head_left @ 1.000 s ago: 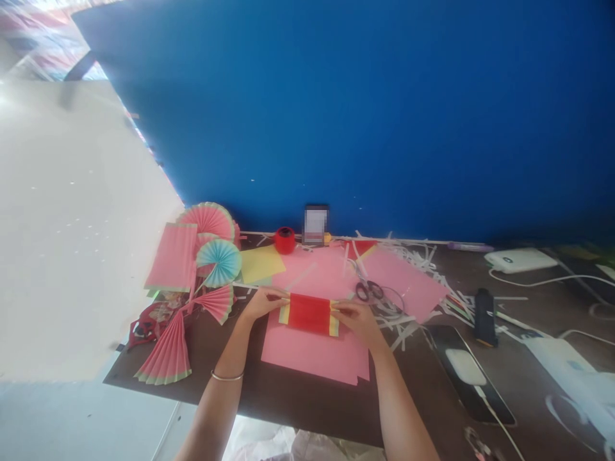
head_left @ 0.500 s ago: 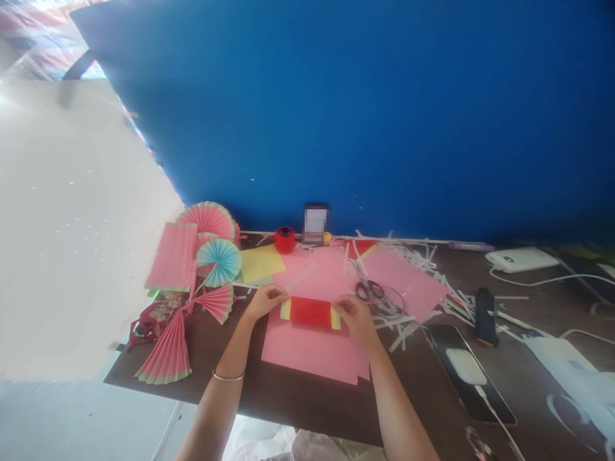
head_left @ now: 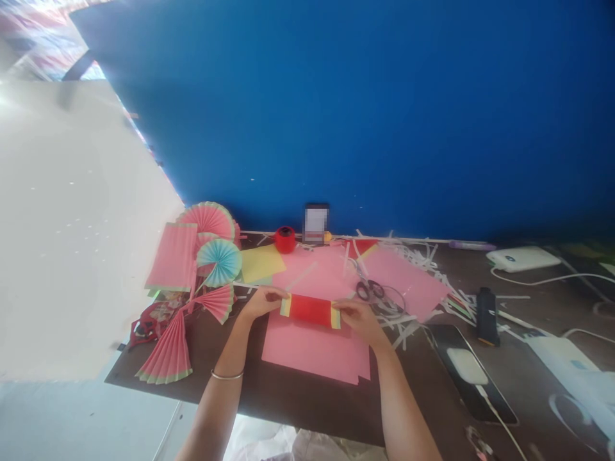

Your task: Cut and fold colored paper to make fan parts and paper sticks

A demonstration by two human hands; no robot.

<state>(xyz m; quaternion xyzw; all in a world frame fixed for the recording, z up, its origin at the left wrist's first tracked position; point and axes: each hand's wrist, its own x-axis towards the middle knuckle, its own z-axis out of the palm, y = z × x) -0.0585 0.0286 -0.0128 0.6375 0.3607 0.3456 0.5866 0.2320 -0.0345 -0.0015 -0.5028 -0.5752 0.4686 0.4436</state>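
Between my two hands is a red paper strip [head_left: 311, 310] with pale yellow ends, held just over a stack of pink paper [head_left: 312, 355]. My left hand [head_left: 263, 302] pinches its left end between thumb and fingers. At the right end, my right hand [head_left: 360, 318] grips the other yellow edge. Scissors [head_left: 369, 290] with dark handles lie beyond my right hand, on pink paper and white scraps. A yellow sheet [head_left: 262, 263] is behind my left hand.
Folded pink fans [head_left: 166, 352] and a blue paper rosette [head_left: 220, 262] crowd the left side. A red tape roll [head_left: 285, 239] stands at the back. White paper strips [head_left: 418, 256] are scattered right of centre. A phone [head_left: 473, 374] and a white cabled device [head_left: 523, 258] lie at right.
The red strip stays in nearly the same place, its face now more evenly visible. My right hand's fingers have shifted slightly along its right end.
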